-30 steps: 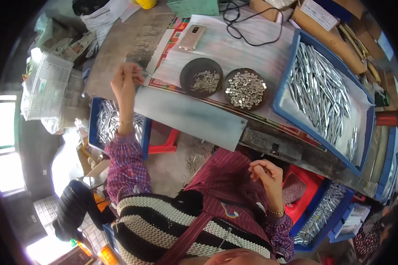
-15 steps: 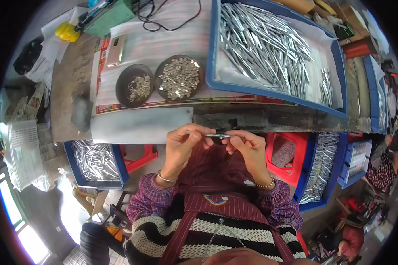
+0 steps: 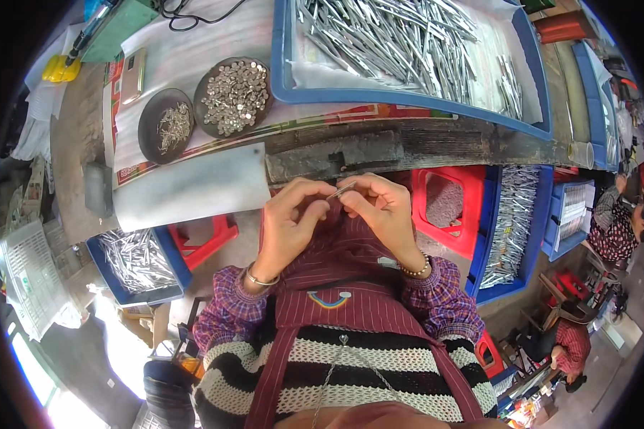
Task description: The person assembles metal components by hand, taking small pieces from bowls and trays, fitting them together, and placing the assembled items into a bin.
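My left hand (image 3: 292, 218) and my right hand (image 3: 383, 214) are raised in front of the apron, just short of the bench edge. Between their fingertips is a slim silver metal piece (image 3: 341, 190), tilted up toward the right. Both hands pinch it, one at each end; its exact kind is too small to tell. Beyond it on the bench lie small round metal discs (image 3: 235, 96) in a dark dish, and tiny pins (image 3: 173, 127) in another. A blue tray (image 3: 408, 109) at the far right holds many long, slender silver pieces (image 3: 386, 46).
A pale metal sheet (image 3: 193, 187) covers the near left bench edge. Lower down stand a blue bin (image 3: 177, 259) of silver pieces, a red stool (image 3: 418, 207) and a long blue bin (image 3: 539, 232). A gold-coloured box (image 3: 132, 75) lies far left. Other people sit at right.
The view has shifted, so the bench and trays appear higher and further left. The slim metal piece has turned from nearly level to slanting up to the right, still between both hands.
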{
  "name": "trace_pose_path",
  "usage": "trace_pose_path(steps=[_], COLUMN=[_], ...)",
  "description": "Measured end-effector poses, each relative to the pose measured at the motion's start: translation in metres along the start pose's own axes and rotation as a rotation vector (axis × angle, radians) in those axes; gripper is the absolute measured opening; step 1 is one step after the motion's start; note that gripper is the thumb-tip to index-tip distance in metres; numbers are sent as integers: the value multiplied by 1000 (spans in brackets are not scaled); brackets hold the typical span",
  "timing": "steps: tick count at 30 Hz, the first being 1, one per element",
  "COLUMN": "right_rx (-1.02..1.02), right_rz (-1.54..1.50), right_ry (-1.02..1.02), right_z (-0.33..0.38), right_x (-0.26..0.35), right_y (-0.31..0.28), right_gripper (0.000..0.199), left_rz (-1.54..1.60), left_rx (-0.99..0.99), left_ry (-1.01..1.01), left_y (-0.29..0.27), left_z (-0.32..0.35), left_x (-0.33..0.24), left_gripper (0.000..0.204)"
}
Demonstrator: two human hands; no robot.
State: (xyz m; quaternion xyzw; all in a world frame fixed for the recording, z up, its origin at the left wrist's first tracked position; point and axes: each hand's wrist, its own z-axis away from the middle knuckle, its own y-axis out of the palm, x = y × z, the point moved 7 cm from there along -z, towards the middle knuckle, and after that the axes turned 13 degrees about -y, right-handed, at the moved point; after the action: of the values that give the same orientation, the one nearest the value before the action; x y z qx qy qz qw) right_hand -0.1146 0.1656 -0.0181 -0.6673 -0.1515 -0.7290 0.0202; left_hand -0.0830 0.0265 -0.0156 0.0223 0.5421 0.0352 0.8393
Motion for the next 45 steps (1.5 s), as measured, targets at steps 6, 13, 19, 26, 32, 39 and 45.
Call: trace_pose_path(steps=[6,13,19,26,32,39,45], right_rx=[0,-61,-50,-5,100,-75,-521], right_rz=[285,392,302,232,-201,-510,-373], right_ry=[-306,-386,-339,-225,-19,153,-89], right_z=[4,5,3,0,7,11,53], right_x=[3,5,3,3,-20,-14,19], right_y=[1,4,3,-2,4,-48,-199], right_gripper=[7,7,10,10,10,16,17], left_rz=[-19,227,292,304,203,144,73], left_rx=[-2,-14,10,-10,-31,-66,-44], left_ry=[169,102,76,64,72,-45,-59], left_y=[12,13,14,12,15,23,22], left_z=[7,6,6,9,13,8,8], left_x=[7,20,18,17,10,13,8], left_gripper=[19,17,16,18,17,11,8])
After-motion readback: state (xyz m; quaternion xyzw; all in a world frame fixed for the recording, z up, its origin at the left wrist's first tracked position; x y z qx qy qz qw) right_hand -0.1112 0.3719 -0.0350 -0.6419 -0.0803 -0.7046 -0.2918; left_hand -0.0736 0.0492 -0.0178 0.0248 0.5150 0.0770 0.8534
